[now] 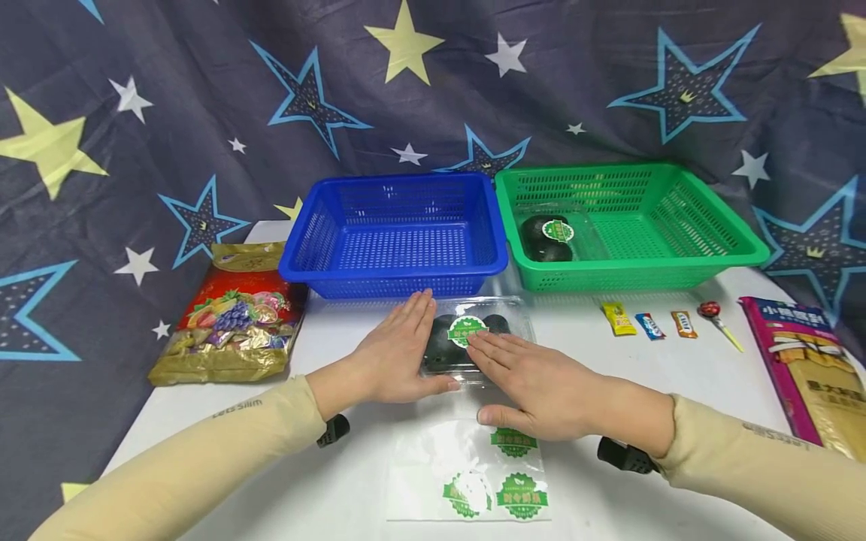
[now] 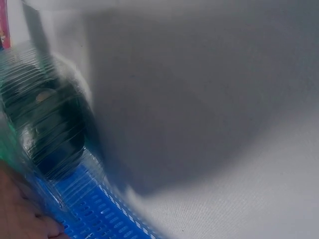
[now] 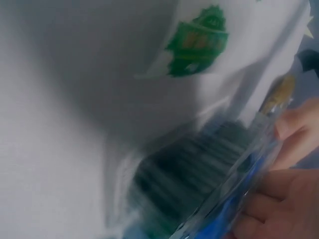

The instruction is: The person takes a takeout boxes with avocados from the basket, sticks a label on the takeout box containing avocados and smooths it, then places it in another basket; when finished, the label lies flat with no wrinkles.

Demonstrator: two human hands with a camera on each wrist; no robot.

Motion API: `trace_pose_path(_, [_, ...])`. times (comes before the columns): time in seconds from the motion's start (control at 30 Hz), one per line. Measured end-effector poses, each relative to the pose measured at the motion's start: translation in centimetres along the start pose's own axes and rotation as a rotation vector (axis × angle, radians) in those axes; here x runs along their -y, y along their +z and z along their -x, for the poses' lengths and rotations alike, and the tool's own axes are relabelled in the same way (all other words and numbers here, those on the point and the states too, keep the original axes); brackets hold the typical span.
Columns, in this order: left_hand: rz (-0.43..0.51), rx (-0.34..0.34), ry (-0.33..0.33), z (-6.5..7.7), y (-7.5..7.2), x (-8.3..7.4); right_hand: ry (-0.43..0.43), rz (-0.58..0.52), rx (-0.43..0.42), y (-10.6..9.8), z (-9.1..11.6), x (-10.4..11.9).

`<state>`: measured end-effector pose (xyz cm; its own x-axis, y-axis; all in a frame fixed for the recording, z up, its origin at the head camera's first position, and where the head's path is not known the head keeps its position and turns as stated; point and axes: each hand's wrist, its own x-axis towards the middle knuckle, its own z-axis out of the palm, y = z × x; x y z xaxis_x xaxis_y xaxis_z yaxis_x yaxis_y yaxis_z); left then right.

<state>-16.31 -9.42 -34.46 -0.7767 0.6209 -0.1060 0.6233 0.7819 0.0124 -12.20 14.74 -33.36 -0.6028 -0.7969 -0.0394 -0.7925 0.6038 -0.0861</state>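
A clear plastic box (image 1: 519, 319) with dark rounded fruits (image 1: 443, 349) inside stands on the white table, in front of the baskets. On its lid is a round green-and-white sticker (image 1: 463, 330). My left hand (image 1: 399, 352) lies along the box's left side, fingers straight. The fingers of my right hand (image 1: 544, 385) are extended flat, their tips touching the lid at the sticker's right edge. Through the ribbed wall the dark fruit (image 2: 55, 127) shows in the left wrist view; the right wrist view is blurred. A sheet of green stickers (image 1: 422, 481) lies nearer the front.
Behind the box stand a blue basket (image 1: 399, 285) and a green basket (image 1: 649, 276), which holds another boxed pair of dark fruits (image 1: 544, 237). At left is a red-and-gold bag (image 1: 233, 323). Small wrapped sweets (image 1: 651, 326), a lollipop (image 1: 710, 309) and a purple packet (image 1: 805, 353) lie right.
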Motion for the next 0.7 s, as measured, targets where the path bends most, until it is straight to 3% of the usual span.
trace_pose_path(0.3, [0.006,0.029,0.016,0.0,-0.1,0.1,-0.018,-0.056,0.038,-0.1,-2.7,0.6])
trace_pose_path(0.7, [-0.018,-0.004,0.019,-0.2,0.3,0.4,0.102,-0.024,0.019,1.0,-4.1,1.4])
